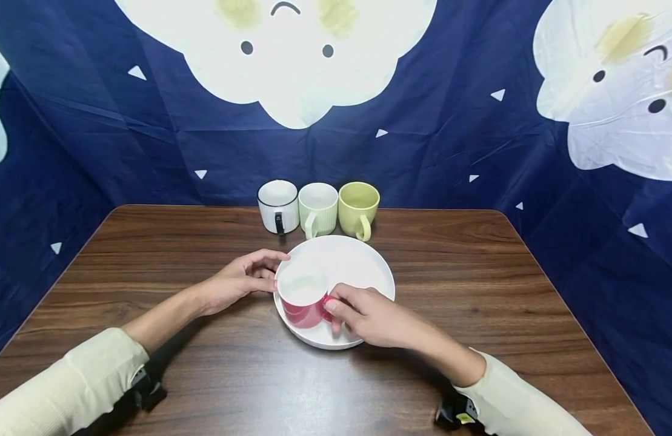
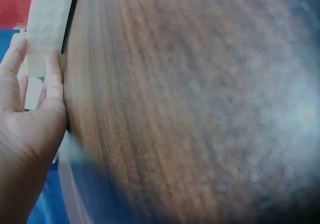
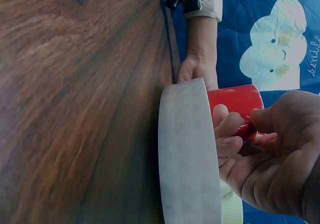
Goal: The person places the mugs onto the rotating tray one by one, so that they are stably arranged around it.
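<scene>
A red mug (image 1: 302,309) with a white inside stands upright in the front left part of a round white tray (image 1: 363,266). My right hand (image 1: 376,318) pinches the mug's handle between thumb and fingers, which the right wrist view shows close up on the red mug (image 3: 235,101). At the tray's left rim is my left hand (image 1: 234,281), its fingers fairly straight and the fingertips against the rim. In the left wrist view the left hand (image 2: 30,114) reaches along the tray's pale side wall (image 2: 47,29).
Behind the tray stand a white mug (image 1: 270,218) with black rim and handle, a pale green ribbed mug (image 1: 326,221) and a yellow-green mug (image 1: 352,217), side by side. They stand on a brown wooden table (image 1: 450,272). A dark blue cloth (image 1: 423,157) with white clouds hangs behind.
</scene>
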Available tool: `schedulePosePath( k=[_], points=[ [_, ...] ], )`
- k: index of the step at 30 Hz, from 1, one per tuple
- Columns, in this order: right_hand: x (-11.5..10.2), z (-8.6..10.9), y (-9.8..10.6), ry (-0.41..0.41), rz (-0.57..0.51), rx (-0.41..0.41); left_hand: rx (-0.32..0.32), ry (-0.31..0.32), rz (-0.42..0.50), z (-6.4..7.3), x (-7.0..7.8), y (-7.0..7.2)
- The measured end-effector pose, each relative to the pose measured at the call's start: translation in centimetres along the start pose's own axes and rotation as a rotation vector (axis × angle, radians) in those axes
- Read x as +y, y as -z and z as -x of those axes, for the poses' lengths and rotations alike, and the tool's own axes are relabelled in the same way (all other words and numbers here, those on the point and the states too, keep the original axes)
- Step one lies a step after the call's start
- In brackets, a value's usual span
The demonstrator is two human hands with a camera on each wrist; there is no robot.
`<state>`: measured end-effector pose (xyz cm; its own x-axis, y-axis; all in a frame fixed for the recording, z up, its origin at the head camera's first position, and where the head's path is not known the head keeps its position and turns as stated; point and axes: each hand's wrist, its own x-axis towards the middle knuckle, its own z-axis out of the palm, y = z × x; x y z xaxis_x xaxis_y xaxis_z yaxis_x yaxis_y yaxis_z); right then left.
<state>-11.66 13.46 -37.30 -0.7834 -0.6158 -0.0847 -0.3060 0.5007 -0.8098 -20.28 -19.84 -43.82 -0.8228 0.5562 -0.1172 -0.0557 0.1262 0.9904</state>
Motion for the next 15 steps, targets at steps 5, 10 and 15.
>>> schedulePosePath(
  k=[5, 10, 15],
  points=[
    [-0.52, -0.02, -0.49, -0.021, -0.008, -0.014, -0.017, -0.003, -0.010, 0.09, 0.02, 0.06],
    [-0.79, 0.15, -0.72, -0.024, -0.025, -0.018, -0.022, -0.007, -0.034, 0.13, 0.03, 0.07],
    [-0.83, 0.17, -0.77, -0.010, -0.017, -0.010, -0.027, -0.021, -0.052, 0.13, -0.01, 0.11]
  ],
)
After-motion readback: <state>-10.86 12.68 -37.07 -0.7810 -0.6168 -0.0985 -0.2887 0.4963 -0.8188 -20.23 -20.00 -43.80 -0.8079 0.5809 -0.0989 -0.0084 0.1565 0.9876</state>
